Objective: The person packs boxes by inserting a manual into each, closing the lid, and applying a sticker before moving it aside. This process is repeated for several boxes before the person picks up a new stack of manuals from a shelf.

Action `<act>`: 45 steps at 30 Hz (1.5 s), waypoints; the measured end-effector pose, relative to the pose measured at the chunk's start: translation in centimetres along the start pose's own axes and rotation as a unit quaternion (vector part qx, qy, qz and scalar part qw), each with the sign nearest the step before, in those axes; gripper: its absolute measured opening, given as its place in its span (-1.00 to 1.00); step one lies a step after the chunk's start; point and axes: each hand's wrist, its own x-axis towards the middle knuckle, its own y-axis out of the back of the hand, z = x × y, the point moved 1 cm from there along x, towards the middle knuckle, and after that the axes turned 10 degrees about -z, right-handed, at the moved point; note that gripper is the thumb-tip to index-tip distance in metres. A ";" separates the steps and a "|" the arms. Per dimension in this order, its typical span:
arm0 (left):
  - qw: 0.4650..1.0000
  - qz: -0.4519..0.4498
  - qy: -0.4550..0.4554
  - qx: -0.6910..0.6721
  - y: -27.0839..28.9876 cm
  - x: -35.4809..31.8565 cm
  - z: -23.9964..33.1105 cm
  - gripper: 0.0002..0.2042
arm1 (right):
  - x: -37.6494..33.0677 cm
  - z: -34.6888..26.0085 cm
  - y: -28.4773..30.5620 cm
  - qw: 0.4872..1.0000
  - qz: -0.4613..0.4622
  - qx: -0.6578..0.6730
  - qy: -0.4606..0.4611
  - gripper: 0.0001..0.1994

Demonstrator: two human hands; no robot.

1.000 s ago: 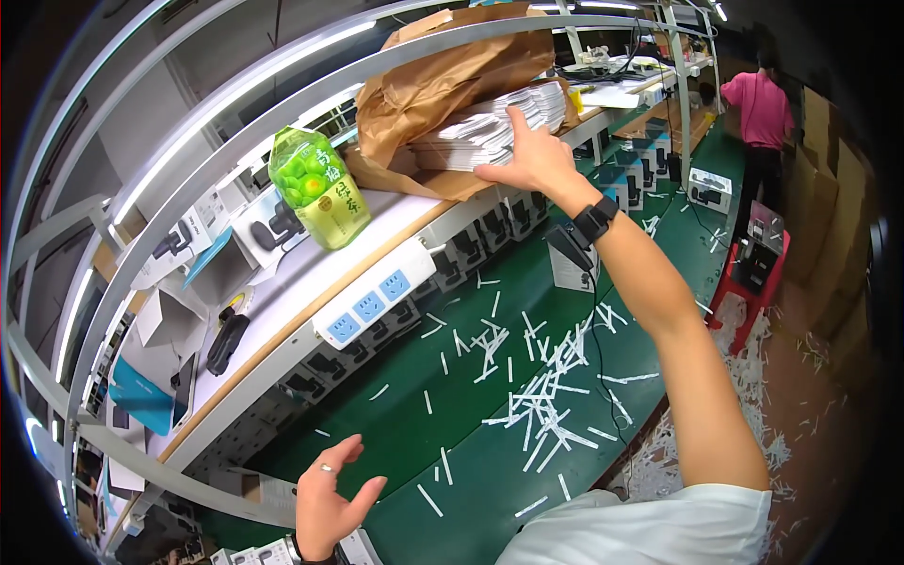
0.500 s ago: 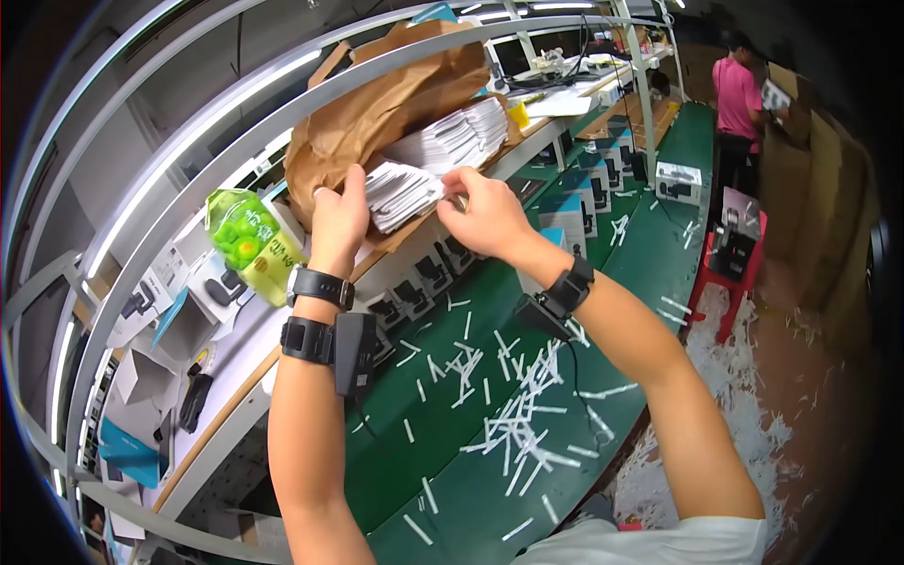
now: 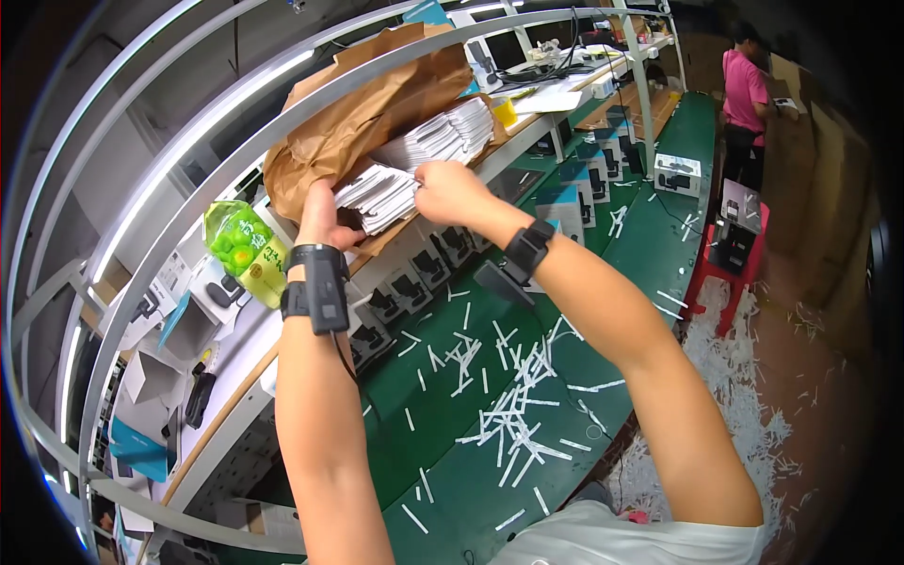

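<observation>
A stack of folded white leaflets (image 3: 375, 200) lies at the front of an opened brown paper bag (image 3: 325, 122) on the raised shelf. My left hand (image 3: 326, 222) grips the stack's left end against the bag, with some fingertips hidden. At the stack's right edge, my right hand (image 3: 456, 195) is closed, its fingertips pinching the leaflets' ends. More white leaflets (image 3: 443, 137) sit behind, inside the torn bag. Both wrists wear black strapped devices.
A green drink pack (image 3: 247, 250) stands left of the bag. Paper strips (image 3: 513, 414) litter the green table (image 3: 414, 480). Boxes with pictured black devices (image 3: 405, 292) line up under the shelf. A curved metal rail (image 3: 282, 132) crosses above. A person in pink (image 3: 744, 89) stands at far right, beyond a red stool (image 3: 727, 292).
Both hands appear further left and my left hand is lower on the stack's end, its wrist turned. My right fingers have closed more tightly at the stack's right edge.
</observation>
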 end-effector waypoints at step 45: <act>0.838 0.103 -0.159 0.511 13.5 -25.4 -32.1 -0.77 | -40.4 5.7 -15.8 0.435 -0.520 0.645 -0.353 -0.23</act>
